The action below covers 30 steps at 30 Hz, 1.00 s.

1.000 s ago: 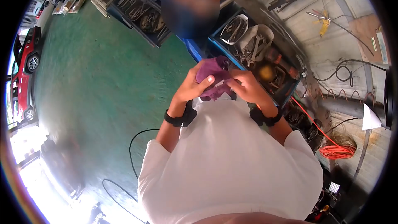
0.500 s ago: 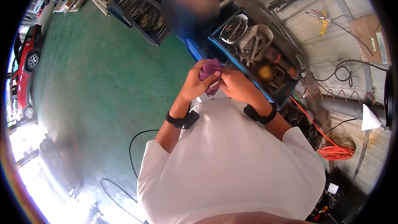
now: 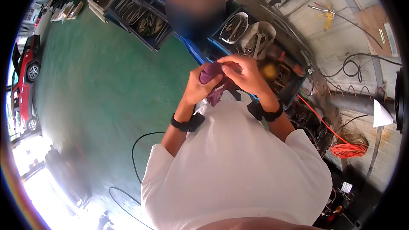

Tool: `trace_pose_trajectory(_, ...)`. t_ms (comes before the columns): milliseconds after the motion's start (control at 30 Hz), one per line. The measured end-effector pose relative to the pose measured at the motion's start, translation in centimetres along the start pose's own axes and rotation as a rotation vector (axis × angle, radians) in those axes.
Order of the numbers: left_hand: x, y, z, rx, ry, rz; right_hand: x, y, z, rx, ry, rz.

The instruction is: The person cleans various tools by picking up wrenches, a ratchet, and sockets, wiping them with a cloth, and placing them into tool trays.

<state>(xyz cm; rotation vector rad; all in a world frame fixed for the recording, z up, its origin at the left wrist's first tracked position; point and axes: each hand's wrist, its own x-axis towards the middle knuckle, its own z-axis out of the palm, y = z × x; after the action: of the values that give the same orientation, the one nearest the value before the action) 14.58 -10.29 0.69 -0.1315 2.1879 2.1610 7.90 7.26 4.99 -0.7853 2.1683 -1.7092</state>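
Observation:
A bunched purple cloth (image 3: 210,73) is wrapped in the fingers of my left hand (image 3: 198,86), with its lower end hanging down in front of my white shirt. My right hand (image 3: 243,74) is at the cloth's upper right edge, thumb and index finger pinched together there. What lies between those fingertips is too small to make out. A small pale strip shows on the cloth below my left thumb. Both wrists wear black bands.
Right of my hands, a blue-edged drawer (image 3: 279,70) holds wrenches and a white container (image 3: 234,27). More tool trays (image 3: 147,21) stand at the top. An orange cable coil (image 3: 349,150) hangs at the right wall. A red car (image 3: 26,81) is far left.
My right hand has risen from the cloth's front to its upper edge, its fingers now pinched. The cloth is bunched tighter in my left hand than a second ago. The view has shifted slightly.

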Motion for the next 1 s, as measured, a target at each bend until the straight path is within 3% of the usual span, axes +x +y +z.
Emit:
trace_pose_trajectory(133, 0.5, -0.1, 0.0, -0.121, -0.118, -0.029, -0.9, 2.1, -0.7, 0.343, -0.067, 0.189)
trace_pose_trajectory(367, 0.9, -0.2, 0.2, -0.2, -0.278, -0.157, -1.7, 2.2, -1.0, 0.288, -0.019, 0.223)
trace_pose_trajectory(600, 0.5, -0.7, 0.1, -0.152, -0.348, -0.077, -1.7, 1.4, -1.3, 0.252, -0.061, 0.325)
trace_pose_trajectory(667, 0.1, 0.1, 0.5, -0.126, -0.344, -0.089, -1.5, 1.6, -2.0, 0.385, -0.133, 0.442)
trace_pose_trajectory(867, 0.1, -0.5, 1.2, -0.002, -0.293, -0.082, -1.9, 3.8, -2.7, 0.495, -0.162, 0.416)
trace_pose_trajectory(1000, 0.3, -1.2, 1.4, -0.13, -0.327, -0.109, -1.9, 4.1, -3.2, 0.425, -0.13, 0.353)
